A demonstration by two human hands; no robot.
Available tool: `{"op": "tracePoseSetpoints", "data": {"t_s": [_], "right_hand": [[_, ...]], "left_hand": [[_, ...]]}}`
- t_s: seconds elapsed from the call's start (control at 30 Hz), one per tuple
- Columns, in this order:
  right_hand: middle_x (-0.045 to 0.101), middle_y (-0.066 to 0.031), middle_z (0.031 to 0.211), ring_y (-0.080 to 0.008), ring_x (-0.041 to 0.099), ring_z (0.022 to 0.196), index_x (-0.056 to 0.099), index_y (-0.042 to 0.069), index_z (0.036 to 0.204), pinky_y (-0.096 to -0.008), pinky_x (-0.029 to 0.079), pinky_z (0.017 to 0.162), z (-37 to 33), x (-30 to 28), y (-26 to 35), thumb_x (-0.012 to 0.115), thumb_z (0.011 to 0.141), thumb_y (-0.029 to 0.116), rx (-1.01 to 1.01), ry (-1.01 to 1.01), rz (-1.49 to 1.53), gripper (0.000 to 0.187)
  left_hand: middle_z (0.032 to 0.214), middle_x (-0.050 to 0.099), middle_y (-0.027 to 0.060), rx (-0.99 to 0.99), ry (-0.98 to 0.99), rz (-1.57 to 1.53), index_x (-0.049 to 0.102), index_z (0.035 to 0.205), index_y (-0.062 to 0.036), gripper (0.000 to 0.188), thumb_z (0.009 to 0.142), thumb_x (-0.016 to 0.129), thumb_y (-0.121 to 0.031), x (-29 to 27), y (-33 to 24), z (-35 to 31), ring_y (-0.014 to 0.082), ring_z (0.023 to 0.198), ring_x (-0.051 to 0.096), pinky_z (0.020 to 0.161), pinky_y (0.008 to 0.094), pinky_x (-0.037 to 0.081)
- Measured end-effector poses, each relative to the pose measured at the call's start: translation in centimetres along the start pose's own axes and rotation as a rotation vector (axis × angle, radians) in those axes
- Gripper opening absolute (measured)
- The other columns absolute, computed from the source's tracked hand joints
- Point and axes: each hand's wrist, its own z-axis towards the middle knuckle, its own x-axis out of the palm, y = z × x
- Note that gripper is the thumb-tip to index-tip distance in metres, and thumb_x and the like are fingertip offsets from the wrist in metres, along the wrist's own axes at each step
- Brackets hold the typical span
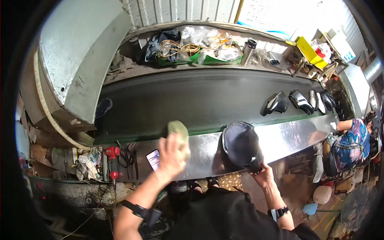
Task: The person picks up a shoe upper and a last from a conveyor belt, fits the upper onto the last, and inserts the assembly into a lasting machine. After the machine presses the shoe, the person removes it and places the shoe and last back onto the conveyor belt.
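Note:
My left hand (pixel 172 157) is closed round an olive-green shoe last (pixel 179 136), raised over the near edge of the dark belt; motion blurs it and my fingers hide part of it. In my right hand (pixel 263 175) is a black boot (pixel 241 144), its wide opening turned up to show a dark grey lining. The fingers grip its lower right end, over the shiny metal ledge (pixel 202 154). A phone (pixel 153 159) with a lit screen lies on the ledge beside my left hand.
Several black shoes (pixel 301 101) stand on the belt (pixel 172 96) at right, and a dark shoe-like piece (pixel 104 108) lies far left. Behind are green trays (pixel 178 61) of bags and cord, and a steel flask (pixel 249 52). A red tool (pixel 113 154) hangs left. Another person (pixel 350 144) sits at right.

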Motion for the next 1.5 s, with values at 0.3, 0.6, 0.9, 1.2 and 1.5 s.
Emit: {"op": "tracePoseSetpoints", "data": {"t_s": [0.3, 0.6, 0.9, 1.2, 1.5], "right_hand": [[0.049, -0.0101, 0.139, -0.0278, 0.046, 0.126, 0.047, 0.015, 0.140, -0.0523, 0.039, 0.103, 3.9, 0.3, 0.9, 0.068, 0.087, 0.049, -0.063, 0.055, -0.151, 0.066], [0.068, -0.0061, 0.118, -0.0227, 0.061, 0.110, 0.062, 0.008, 0.126, -0.0401, 0.046, 0.099, -3.4, 2.3, 2.7, 0.059, 0.095, 0.037, 0.029, 0.165, -0.036, 0.043], [0.068, -0.0036, 0.086, -0.0181, 0.061, 0.081, 0.068, 0.006, 0.106, -0.0389, 0.050, 0.086, -5.2, 0.7, 1.9, 0.063, 0.089, 0.026, 0.183, 0.357, 0.269, 0.026], [0.053, 0.0010, 0.063, -0.0122, 0.050, 0.060, 0.067, 0.010, 0.097, -0.0285, 0.045, 0.064, -6.1, 3.8, 1.7, 0.061, 0.092, 0.025, -0.014, -0.026, 0.128, 0.017], [0.063, -0.0061, 0.083, -0.0144, 0.059, 0.072, 0.062, -0.003, 0.122, -0.0298, 0.048, 0.056, -9.3, 6.3, 2.3, 0.078, 0.073, -0.004, -1.174, 0.540, -1.116, 0.052]], "left_hand": [[0.133, 0.053, 0.0077, 0.285, 0.077, -0.339, 0.071, 0.105, -0.0220, 0.027, 0.080, 0.071, -0.034, 5.2, -16.6, -2.2, 0.0244, 0.126, 0.041, 0.100, 0.0471, 0.031], [0.157, 0.008, 0.0352, -1.043, 0.000, -0.081, 0.013, 0.156, -0.0056, 0.110, 0.069, 0.077, -0.024, 8.7, -3.3, -8.5, 0.0490, 0.147, 0.008, 0.114, 0.0675, 0.011], [0.140, 0.044, 0.0260, -1.206, -0.161, -0.122, 0.033, 0.145, -0.0036, 0.094, 0.065, 0.077, -0.028, 12.7, 0.7, -9.6, 0.0440, 0.127, 0.044, 0.111, 0.0529, 0.031], [0.123, 0.052, 0.0193, -1.260, -0.202, -0.063, 0.043, 0.141, -0.0125, 0.086, 0.066, 0.079, -0.036, 12.2, 0.2, -9.3, 0.0413, 0.116, 0.049, 0.101, 0.0548, 0.039], [0.118, 0.066, 0.0129, -1.150, 0.010, -1.900, 0.057, 0.129, -0.0010, 0.057, 0.098, 0.055, -0.048, 3.8, -4.4, -0.4, 0.0246, 0.109, 0.062, 0.097, 0.0375, 0.048]]}}
